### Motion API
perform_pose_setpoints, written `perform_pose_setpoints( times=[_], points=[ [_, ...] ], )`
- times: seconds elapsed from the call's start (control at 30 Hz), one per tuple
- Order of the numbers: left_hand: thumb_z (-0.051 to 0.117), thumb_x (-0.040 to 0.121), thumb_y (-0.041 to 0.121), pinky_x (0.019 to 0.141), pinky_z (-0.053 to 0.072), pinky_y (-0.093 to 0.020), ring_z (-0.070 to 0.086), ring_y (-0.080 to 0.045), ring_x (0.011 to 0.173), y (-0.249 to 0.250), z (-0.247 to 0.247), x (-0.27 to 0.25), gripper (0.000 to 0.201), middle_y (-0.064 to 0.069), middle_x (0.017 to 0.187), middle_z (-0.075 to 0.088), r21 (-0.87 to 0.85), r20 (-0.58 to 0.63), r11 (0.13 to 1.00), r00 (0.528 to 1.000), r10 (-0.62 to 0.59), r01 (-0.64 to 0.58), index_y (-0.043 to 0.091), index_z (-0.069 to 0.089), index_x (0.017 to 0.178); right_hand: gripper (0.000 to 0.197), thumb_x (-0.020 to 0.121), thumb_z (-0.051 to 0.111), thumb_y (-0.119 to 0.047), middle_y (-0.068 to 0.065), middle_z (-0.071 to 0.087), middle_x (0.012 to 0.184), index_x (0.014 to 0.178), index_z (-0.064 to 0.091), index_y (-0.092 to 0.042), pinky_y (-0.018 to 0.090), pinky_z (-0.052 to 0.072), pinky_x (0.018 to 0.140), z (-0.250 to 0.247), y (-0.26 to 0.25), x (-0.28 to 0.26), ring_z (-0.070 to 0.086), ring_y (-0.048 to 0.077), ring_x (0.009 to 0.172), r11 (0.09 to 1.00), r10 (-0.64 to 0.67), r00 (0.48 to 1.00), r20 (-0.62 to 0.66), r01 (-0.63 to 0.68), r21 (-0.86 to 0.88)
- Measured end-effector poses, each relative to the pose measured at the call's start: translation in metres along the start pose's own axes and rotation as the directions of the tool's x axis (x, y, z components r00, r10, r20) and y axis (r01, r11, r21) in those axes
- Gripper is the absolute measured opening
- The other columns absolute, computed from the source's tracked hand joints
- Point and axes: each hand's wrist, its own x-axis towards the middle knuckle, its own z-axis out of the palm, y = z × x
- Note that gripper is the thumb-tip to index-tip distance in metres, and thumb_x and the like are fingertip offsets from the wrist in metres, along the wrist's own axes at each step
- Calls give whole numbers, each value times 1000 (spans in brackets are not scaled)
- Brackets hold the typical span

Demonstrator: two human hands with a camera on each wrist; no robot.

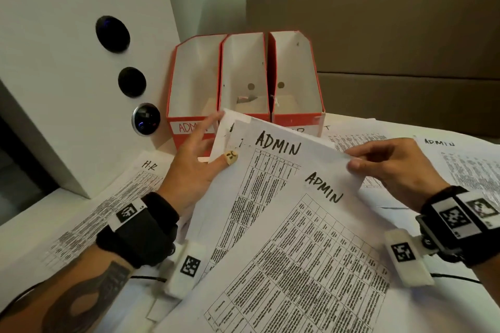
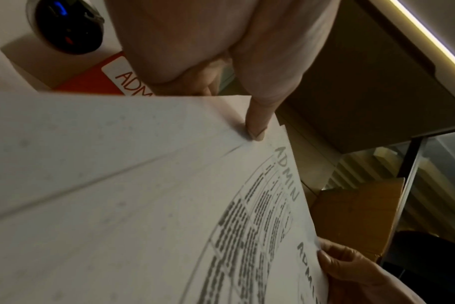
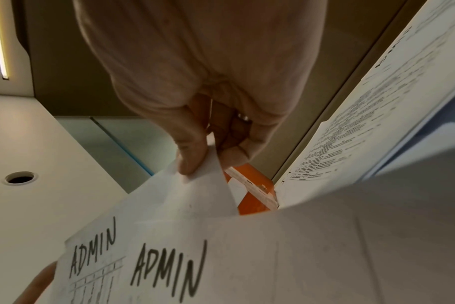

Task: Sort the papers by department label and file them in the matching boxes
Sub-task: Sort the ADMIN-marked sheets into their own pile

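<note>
Three red file boxes stand at the back of the table. The left one (image 1: 186,127) bears the label ADMIN (image 2: 133,82); the labels of the middle box (image 1: 244,76) and the right box (image 1: 295,76) are partly hidden by paper. I hold a fanned stack of sheets headed ADMIN (image 1: 278,143) just in front of the boxes. My left hand (image 1: 197,154) grips its left edge, bandaged thumb (image 2: 257,123) on top and fingers behind. My right hand (image 1: 384,159) pinches the upper right corner (image 3: 200,152) of the top ADMIN sheet (image 3: 169,267).
Loose sheets cover the white table: one headed H.R (image 1: 121,197) at the left, one headed ADMIN (image 1: 460,165) at the far right, another (image 1: 357,138) beside the right box. A white cabinet with round black knobs (image 1: 113,32) stands left. Brown cardboard panels (image 1: 392,35) rise behind.
</note>
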Motion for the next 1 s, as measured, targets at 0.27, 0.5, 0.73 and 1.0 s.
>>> perform_pose_setpoints(
  times=[0.27, 0.5, 0.73, 1.0],
  points=[
    [81, 85, 26, 106, 56, -49, 74, -17, 115, -7, -7, 5, 19, 4, 112, 81, 41, -74, 997, 995, -61, 64, 21, 84, 103, 32, 80, 79, 11, 9, 81, 92, 103, 80, -12, 27, 63, 82, -1, 7, -5, 79, 24, 87, 999, -2, 999, -48, 0, -41],
    [86, 78, 17, 99, 60, -47, 73, -21, 119, 1, 1, -5, 56, 1, 122, 79, 34, 140, 993, 983, -118, 114, 19, 69, 132, 17, 80, 80, 10, 23, 77, 94, 93, 77, -1, 29, 65, 68, 1, 5, -11, 73, 36, 85, 997, 81, 994, -67, -81, 7],
    [75, 90, -4, 89, 62, -59, 78, -32, 106, 3, 0, -5, 99, -12, 116, 80, -23, 141, 992, 983, -121, 125, 50, 25, 157, 70, 67, 91, -22, 14, 80, 93, 124, 51, -23, 40, 62, 72, 3, 0, -26, 74, 30, 77, 943, 288, 904, 315, -211, -258],
    [68, 100, 24, 119, 45, -35, 63, 4, 126, 8, 1, -6, 21, 16, 128, 75, 215, 111, 977, 993, -27, 2, 28, 80, 118, 62, 64, 96, -4, 8, 76, 71, 112, 61, -20, 35, 54, 67, 8, -29, -17, 71, 17, 60, 950, 64, 989, 133, -20, -312]
  ],
)
